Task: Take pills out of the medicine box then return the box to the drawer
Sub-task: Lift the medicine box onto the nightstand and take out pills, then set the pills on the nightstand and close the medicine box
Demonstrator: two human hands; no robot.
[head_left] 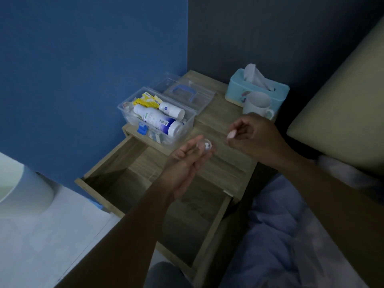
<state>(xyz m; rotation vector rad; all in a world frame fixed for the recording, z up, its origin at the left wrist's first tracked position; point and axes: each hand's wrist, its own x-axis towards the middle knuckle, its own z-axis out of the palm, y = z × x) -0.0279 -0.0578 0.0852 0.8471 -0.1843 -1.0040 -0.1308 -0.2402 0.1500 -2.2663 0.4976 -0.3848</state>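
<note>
Drawer (158, 204) stands pulled out, nearest the camera, interior bare. Above it, left hand (187, 163) grasps a small clear cup (204, 145) holding a white pill (207, 145). Right hand (253, 136) pinches a small pale item (231, 134), identity unclear. Medicine box (158, 117) sits on the nightstand (224, 163), lid (187, 94) open, bottles (158, 119) inside. Mug (258, 106) touches tissue box (257, 88).

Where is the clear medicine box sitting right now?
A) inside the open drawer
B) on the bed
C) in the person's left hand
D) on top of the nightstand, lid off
D: the medicine box stands open on the nightstand, its lid lying behind it, while the drawer below is pulled out with no box in it.
</note>
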